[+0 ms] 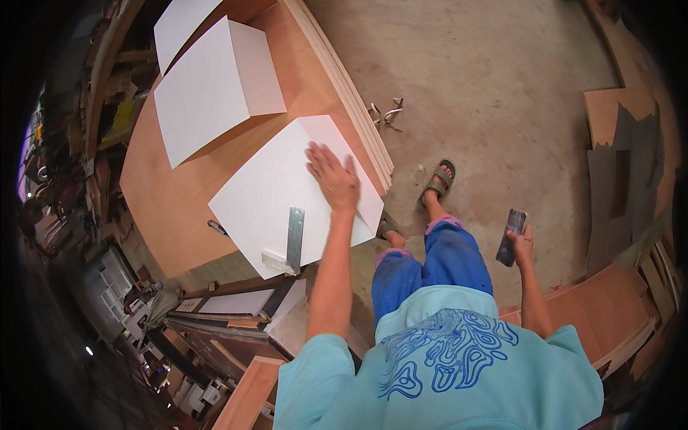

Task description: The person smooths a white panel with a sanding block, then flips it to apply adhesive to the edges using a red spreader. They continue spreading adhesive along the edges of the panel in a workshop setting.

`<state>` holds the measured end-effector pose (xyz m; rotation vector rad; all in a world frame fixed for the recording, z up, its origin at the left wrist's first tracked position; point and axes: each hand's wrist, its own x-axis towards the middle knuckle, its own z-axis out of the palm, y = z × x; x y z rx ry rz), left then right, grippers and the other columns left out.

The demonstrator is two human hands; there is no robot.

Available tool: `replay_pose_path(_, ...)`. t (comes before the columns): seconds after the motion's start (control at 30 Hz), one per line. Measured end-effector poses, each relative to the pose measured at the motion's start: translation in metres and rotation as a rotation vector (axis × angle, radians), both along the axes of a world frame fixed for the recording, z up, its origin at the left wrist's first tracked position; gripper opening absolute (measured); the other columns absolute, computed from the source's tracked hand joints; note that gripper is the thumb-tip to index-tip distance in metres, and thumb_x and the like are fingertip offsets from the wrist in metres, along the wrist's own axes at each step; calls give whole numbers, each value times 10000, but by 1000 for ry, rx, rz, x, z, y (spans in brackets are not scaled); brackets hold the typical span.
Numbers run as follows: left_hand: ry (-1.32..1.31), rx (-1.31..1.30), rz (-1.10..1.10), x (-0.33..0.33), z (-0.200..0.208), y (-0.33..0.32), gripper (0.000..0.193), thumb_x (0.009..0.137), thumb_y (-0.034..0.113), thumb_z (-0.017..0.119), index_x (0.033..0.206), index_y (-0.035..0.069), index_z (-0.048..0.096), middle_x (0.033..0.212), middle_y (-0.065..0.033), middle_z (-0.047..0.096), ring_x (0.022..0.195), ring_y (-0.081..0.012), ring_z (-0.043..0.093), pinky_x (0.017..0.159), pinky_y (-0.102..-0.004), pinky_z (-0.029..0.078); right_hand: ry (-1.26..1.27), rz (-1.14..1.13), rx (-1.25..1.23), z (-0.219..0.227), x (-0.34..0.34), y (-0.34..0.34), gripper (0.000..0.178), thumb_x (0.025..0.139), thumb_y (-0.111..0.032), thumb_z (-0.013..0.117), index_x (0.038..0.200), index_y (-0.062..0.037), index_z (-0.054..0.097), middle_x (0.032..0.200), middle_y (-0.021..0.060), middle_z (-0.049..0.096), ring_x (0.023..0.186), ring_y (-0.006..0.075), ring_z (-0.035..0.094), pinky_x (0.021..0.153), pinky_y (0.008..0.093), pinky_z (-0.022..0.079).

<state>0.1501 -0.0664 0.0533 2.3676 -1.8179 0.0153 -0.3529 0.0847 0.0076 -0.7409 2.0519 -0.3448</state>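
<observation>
Three creased white sheets lie along a stack of plywood panels (165, 208): the near sheet (251, 193) at the stack's near end, the middle sheet (204, 93) beyond it, and the far sheet (179, 29) partly cut off by the upper edge of the view. The person's left hand (335, 179) is palm down on the near sheet, beside its crease, with fingers extended, thumb apart and nothing grasped. A try square (294, 233) rests on the same sheet, left of the left forearm, its metal blade pointing away from the wearer and its pale stock close to the sheet's near corner. Just outside the sheet's left edge, on bare plywood, lies a small dark handheld tool (218, 228), whose exact kind cannot be told. The right hand (525, 247), well apart from the stack, is clamped on a dark, scuffed rectangular slab (510, 233), held by one long side above the concrete floor (502, 86). Sandals (438, 180) and blue trousers (451, 258) show between the two arms.
</observation>
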Motion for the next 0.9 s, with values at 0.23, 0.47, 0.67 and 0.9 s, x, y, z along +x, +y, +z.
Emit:
replay_pose_path(0.23, -320, 466, -280, 22, 8, -59, 609, 938, 441, 473, 1443, 112, 384, 1506, -227, 292, 1375, -444, 275, 1119, -567, 220, -886, -283, 5, 57, 58, -100, 560, 784, -66, 619, 1306, -55, 417, 1118, 124, 604, 992, 270, 633, 847, 428, 537)
replay_pose_path(0.47, 266, 355, -498, -65, -8, 32, 658, 867, 342, 601, 1403, 17, 403, 1501, -250, 283, 1401, -420, 251, 1133, -506, 251, -1055, -181, 129, 90, 104, -100, 511, 810, -156, 680, 1270, -51, 483, 1048, 119, 642, 977, 232, 642, 844, 378, 539)
replay_pose_path(0.67, -8, -105, -13, 31, 8, 33, 556, 925, 288, 549, 1386, 4, 424, 1515, -212, 279, 1417, -399, 221, 1135, -527, 217, -579, 584, -441, 87, 210, -50, 346, 775, 11, 644, 1116, -27, 598, 997, 81, 641, 897, 206, 626, 792, 316, 492)
replay_pose_path(0.9, -166, -150, -23, 72, -5, 47, 423, 935, 307, 518, 1302, 100, 554, 1437, -64, 437, 1242, -275, 422, 1033, -428, 322, -430, 1301, -938, 112, 341, -61, 443, 660, 43, 624, 1079, -98, 599, 1042, 49, 622, 1007, 247, 577, 849, 377, 436)
